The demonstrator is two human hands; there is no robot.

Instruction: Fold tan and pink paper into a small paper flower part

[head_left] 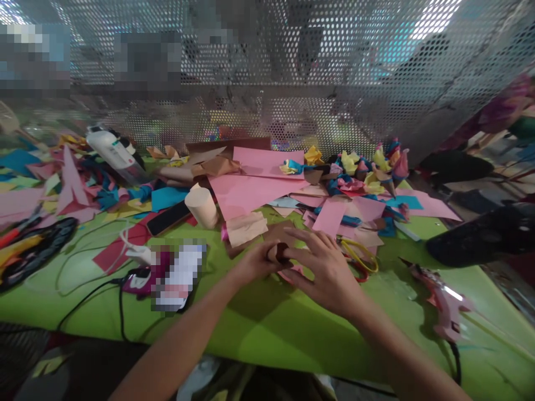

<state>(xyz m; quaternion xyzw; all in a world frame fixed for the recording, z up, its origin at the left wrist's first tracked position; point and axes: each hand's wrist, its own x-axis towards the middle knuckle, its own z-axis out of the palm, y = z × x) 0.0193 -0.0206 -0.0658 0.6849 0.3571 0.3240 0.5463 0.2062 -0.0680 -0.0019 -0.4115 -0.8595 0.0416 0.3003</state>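
Near the middle of the table, my left hand [259, 260] is closed around a small dark brown paper roll [282, 252]. My right hand [328, 266] is just to its right, fingers stretched and apart, the fingertips at or very near the roll. Whether they press on it I cannot tell. A bit of pink paper [292, 275] shows below the roll, partly behind my right thumb. Beyond the hands lie a brown paper sheet [281, 231] and a crumpled beige paper piece [246, 228]. Yellow-handled scissors [363, 257] rest beside my right hand, partly covered.
A pink glue gun [449, 309] with a cord lies at the right, near a black bottle [480, 240]. Left are a phone [181, 278], a purple power strip [142, 281], a cream cylinder [201, 206] and a white bottle [112, 153]. Paper scraps line the perforated metal screen [259, 106].
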